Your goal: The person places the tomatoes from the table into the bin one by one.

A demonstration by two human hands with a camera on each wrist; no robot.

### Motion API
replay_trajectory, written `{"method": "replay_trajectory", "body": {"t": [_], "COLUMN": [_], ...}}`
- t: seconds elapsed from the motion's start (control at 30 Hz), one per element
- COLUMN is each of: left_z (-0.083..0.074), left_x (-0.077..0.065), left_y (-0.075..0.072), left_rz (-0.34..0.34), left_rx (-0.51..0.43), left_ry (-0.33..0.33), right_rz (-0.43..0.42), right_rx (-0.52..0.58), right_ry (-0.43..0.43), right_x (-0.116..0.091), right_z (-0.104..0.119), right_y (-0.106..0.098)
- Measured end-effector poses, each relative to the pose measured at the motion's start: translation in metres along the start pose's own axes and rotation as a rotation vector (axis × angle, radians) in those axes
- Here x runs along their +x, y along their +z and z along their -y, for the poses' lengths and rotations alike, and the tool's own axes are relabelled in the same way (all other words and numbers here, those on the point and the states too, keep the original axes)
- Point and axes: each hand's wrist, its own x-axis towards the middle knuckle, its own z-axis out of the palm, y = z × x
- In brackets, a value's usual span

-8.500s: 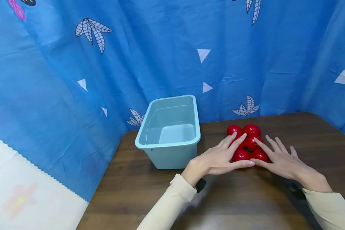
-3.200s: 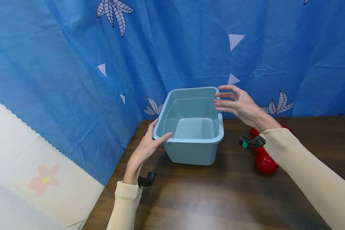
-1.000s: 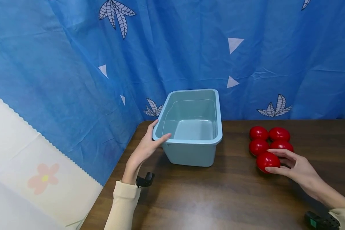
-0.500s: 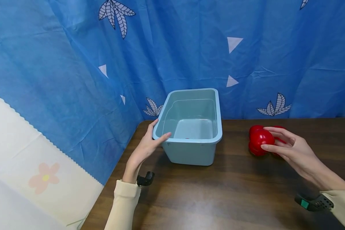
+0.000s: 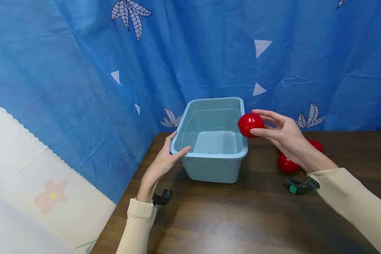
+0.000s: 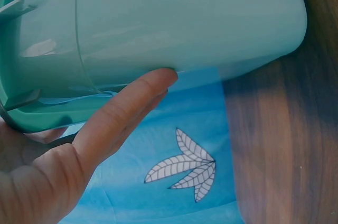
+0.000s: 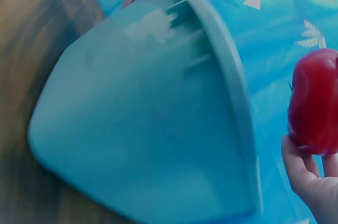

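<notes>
The work looks partway along. One tomato (image 5: 250, 125) is up off the table (image 5: 206, 218) and level with the right side of the bin (image 5: 209, 170), but not yet let go inside. At least two red tomatoes lie on the table to the right, one nearer (image 5: 288, 163) and one farther (image 5: 316, 145); the right arm covers part of that spot, so the full count cannot be told. The bare floor of the bin shows over most of its length. Just behind the near wall there is a thin dark sliver (image 5: 210, 153), too small to tell what it is.

The held tomato is deep red, glossy and smooth, rounded from the head view and slightly lumpy and longer from the right wrist view, where a small dark tuft, perhaps a stem, sticks out at one edge. It hangs above the bin's right rim; the right wrist view shows it apart from the bin.

The right hand (image 5: 287, 135) pinches the tomato between thumb and fingers. The left hand (image 5: 162, 160) holds the bin at its near left corner, thumb over the rim and fingers straight along the outer wall. The bin stands upright on the table.
</notes>
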Motion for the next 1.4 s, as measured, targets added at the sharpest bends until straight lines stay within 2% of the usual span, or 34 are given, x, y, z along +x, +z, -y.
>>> {"method": "replay_trajectory", "body": {"t": [0.27,0.43,0.63,0.83,1.0,1.23,1.4], "left_z": [0.001,0.001,0.002,0.004,0.004,0.003,0.005], "left_x": [-0.001,0.0,0.002,0.003,0.003,0.005,0.005], "left_y": [-0.001,0.001,0.001,0.002,0.004,0.002,-0.003], "left_rz": [-0.001,0.015,0.009,0.027,0.021,0.014,0.013], "left_rx": [-0.01,-0.024,-0.032,-0.037,-0.037,-0.032,-0.039], "left_ry": [-0.004,0.001,0.007,0.009,-0.002,-0.006,-0.006], "right_rz": [0.048,0.033,0.007,-0.056,-0.073,-0.055,-0.025], "right_rx": [-0.035,0.0,0.069,0.072,0.067,0.091,0.099], "right_ry": [-0.079,-0.096,-0.115,-0.109,-0.079,-0.069,-0.024], "right_x": [0.052,0.082,0.106,0.118,0.122,0.125,0.126], "right_z": [0.021,0.026,0.029,0.025,0.019,0.014,0.012], "right_y": [0.042,0.052,0.061,0.063,0.063,0.067,0.072]}}
